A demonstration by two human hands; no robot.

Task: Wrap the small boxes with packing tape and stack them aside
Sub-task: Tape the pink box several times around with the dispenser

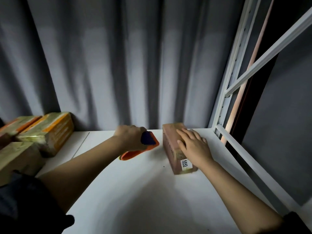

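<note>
— Boxes first: where is the one being wrapped?
— One small brown box (pixel 175 146) lies on the white counter (pixel 135 191), toward its far right corner, its label reading 6845 facing the near edge. The right hand (pixel 194 146) lies flat on top, fingers straight, pressing rather than gripping.
— Why pressed like that?
— My guess is to pin it so it won't slide while tape is pulled across. Some glossy tape seems to show near the label end, though blur makes that uncertain.
— And the other hand?
— The left hand (pixel 130 137) is clenched around the handle of an orange tape dispenser (pixel 140 151), which sits low over the counter just left of the box, not touching it. That placement suits starting a strip on the box's near side.
— The finished ones?
— Wrapped boxes (pixel 47 130) with a shiny tape sheen are piled at the far left corner, against the grey curtain (pixel 118 65), kept well apart from the working spot. A white metal frame (pixel 224 98) rises along the right edge.
</note>
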